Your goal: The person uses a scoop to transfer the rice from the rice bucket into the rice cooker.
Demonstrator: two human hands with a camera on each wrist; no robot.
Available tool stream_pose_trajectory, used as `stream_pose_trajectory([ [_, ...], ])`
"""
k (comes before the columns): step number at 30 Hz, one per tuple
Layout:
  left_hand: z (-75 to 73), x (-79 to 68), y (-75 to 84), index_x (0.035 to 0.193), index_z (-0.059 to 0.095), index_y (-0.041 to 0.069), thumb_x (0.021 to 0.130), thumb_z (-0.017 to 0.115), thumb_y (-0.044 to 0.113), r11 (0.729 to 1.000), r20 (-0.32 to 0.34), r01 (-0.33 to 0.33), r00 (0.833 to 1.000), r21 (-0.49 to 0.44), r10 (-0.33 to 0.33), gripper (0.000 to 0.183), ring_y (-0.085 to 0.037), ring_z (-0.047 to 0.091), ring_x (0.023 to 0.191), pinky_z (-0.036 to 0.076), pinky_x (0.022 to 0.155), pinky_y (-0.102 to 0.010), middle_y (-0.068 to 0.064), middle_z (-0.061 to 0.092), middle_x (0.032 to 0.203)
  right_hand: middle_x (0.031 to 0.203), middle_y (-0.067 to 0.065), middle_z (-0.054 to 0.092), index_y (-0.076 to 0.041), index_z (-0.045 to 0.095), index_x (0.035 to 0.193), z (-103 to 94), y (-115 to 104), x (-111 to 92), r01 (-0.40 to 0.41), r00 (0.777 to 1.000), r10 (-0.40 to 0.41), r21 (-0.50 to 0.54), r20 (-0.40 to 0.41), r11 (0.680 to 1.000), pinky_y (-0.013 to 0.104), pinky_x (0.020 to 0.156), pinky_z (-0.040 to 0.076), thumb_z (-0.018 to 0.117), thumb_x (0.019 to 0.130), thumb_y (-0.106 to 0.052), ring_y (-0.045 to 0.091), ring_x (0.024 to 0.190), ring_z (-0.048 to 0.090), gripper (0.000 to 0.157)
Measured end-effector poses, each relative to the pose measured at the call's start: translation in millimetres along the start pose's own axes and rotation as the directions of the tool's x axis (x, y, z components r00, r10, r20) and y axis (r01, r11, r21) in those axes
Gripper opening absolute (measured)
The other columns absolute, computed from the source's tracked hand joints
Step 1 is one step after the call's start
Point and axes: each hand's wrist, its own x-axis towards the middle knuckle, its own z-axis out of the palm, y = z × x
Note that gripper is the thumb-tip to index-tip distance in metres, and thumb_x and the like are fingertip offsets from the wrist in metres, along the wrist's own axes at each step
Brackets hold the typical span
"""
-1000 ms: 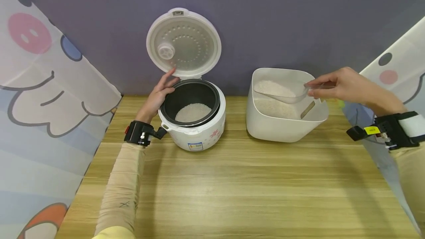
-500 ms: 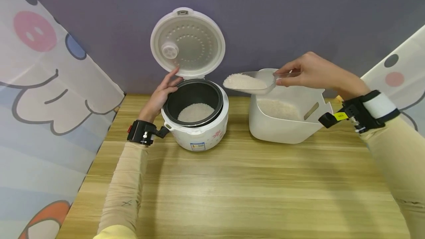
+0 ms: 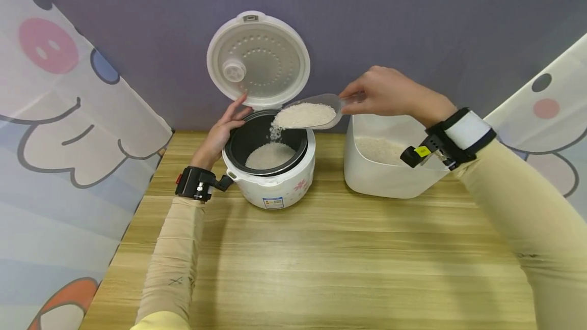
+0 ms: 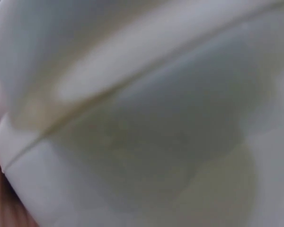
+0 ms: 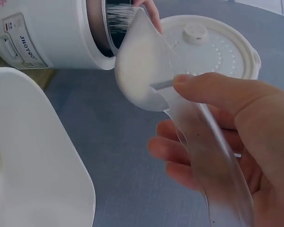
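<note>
My right hand (image 3: 382,90) grips the handle of a clear plastic scoop (image 3: 327,125), tilted over the rice cooker (image 3: 293,182). Rice (image 3: 304,114) fills the scoop, and grains spill off its tip into the dark inner pot (image 3: 240,139). More rice (image 3: 270,156) lies at the bottom of that pot. My left hand (image 3: 222,129) rests against the cooker's left rim, its fingers stretched towards the hinge of the raised lid (image 3: 279,67). Close up in the right wrist view, thumb and fingers hold the scoop's hollow handle (image 5: 213,165). Only blurred white cooker wall (image 4: 180,142) fills the left wrist view.
A white bin (image 3: 380,182) stands right of the cooker, with rice (image 3: 378,150) inside. Both stand on a wood-grain table (image 3: 293,258). Behind them rises a grey-purple wall (image 3: 390,19), with cartoon-printed sheets (image 3: 50,116) at the sides.
My right hand has carried the filled scoop left, out of the bin and over the cooker. The scoop has tipped and rice now falls. My left hand keeps its place on the cooker.
</note>
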Motion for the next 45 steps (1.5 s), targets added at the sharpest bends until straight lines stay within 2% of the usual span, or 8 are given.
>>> stream_pose_trajectory([
  [4, -0.3, -1.2, 1.4, 0.164, 0.024, 0.035, 0.108, 0.032, 0.003, 1.0, 0.002, 0.009, 1.0, -0.017, -0.009, 0.066, -0.03, 0.027, 0.155, 0.029, 0.124, -0.045, -0.009, 0.026, 0.17, 0.105, 0.01, 0.079, -0.005, 0.078, 0.116, 3.4, -5, 6, 0.015, 1.0, -0.017, -0.077, -0.026, 0.997, 0.046, 0.076, 0.058, 0.076, 0.094, -0.024, 0.022, 0.086, 0.074, 0.029],
  [14, 0.7, -1.3, 1.8, 0.165, 0.02, 0.034, 0.108, 0.023, 0.004, 0.993, 0.035, 0.017, 0.999, -0.114, -0.013, 0.065, -0.041, 0.028, 0.153, 0.024, 0.125, -0.055, -0.009, 0.019, 0.172, 0.108, 0.011, 0.078, -0.006, 0.078, 0.117, 14.1, -10, 8, 0.04, 0.991, -0.065, -0.197, -0.121, 0.98, 0.05, 0.066, 0.058, 0.076, 0.093, -0.025, 0.028, 0.087, 0.075, 0.03],
  [19, 0.5, -1.7, 1.3, 0.165, 0.021, 0.034, 0.108, 0.023, 0.005, 0.995, 0.039, 0.011, 0.999, -0.104, -0.007, 0.064, -0.04, 0.026, 0.154, 0.031, 0.123, -0.047, -0.009, 0.021, 0.171, 0.105, 0.011, 0.078, -0.006, 0.078, 0.116, 20.9, -11, 10, 0.079, 0.977, -0.125, -0.254, -0.174, 0.964, 0.051, 0.061, 0.057, 0.077, 0.092, -0.023, 0.029, 0.08, 0.075, 0.029],
  [23, -0.2, -2.2, 1.5, 0.165, 0.021, 0.036, 0.109, 0.024, 0.007, 0.997, 0.036, 0.012, 0.999, -0.076, -0.009, 0.063, -0.041, 0.031, 0.152, 0.033, 0.122, -0.047, -0.008, 0.022, 0.171, 0.104, 0.012, 0.077, -0.005, 0.077, 0.116, 24.8, -16, 12, 0.113, 0.959, -0.185, -0.309, -0.214, 0.944, 0.053, 0.058, 0.056, 0.077, 0.092, -0.021, 0.033, 0.078, 0.074, 0.029],
  [30, -0.8, -3.9, 2.5, 0.165, 0.021, 0.037, 0.109, 0.025, 0.008, 0.998, 0.036, 0.014, 0.999, -0.068, -0.012, 0.063, -0.046, 0.029, 0.15, 0.043, 0.115, -0.038, -0.007, 0.023, 0.171, 0.099, 0.015, 0.076, -0.002, 0.075, 0.118, 31.1, -25, 16, 0.184, 0.911, -0.32, -0.437, -0.261, 0.88, 0.052, 0.061, 0.059, 0.078, 0.092, -0.021, 0.034, 0.08, 0.074, 0.032],
  [33, -0.6, -4.2, 2.5, 0.164, 0.022, 0.037, 0.108, 0.026, 0.008, 0.998, 0.032, 0.021, 0.999, -0.063, -0.019, 0.064, -0.045, 0.031, 0.15, 0.036, 0.12, -0.046, -0.008, 0.023, 0.171, 0.099, 0.015, 0.075, -0.001, 0.073, 0.119, 34.1, -27, 16, 0.204, 0.891, -0.365, -0.479, -0.27, 0.854, 0.051, 0.067, 0.06, 0.078, 0.092, -0.019, 0.034, 0.084, 0.075, 0.033],
  [38, -0.5, -4.1, 2.3, 0.165, 0.022, 0.037, 0.109, 0.028, 0.01, 0.999, 0.027, 0.019, 0.999, -0.045, -0.018, 0.062, -0.041, 0.035, 0.149, 0.031, 0.123, -0.051, -0.008, 0.024, 0.171, 0.101, 0.014, 0.076, 0.001, 0.072, 0.121, 38.9, -29, 16, 0.226, 0.853, -0.439, -0.558, -0.282, 0.798, 0.047, 0.073, 0.061, 0.077, 0.093, -0.016, 0.033, 0.084, 0.074, 0.034],
  [45, -0.3, -2.8, 1.2, 0.165, 0.021, 0.037, 0.111, 0.028, 0.012, 0.999, 0.029, 0.025, 0.999, -0.043, -0.023, 0.06, -0.041, 0.036, 0.148, 0.029, 0.123, -0.053, -0.007, 0.024, 0.171, 0.104, 0.016, 0.073, 0.003, 0.068, 0.126, 44.7, -32, 12, 0.259, 0.798, -0.546, -0.672, -0.255, 0.693, 0.044, 0.074, 0.06, 0.064, 0.099, -0.005, 0.034, 0.086, 0.072, 0.028],
])
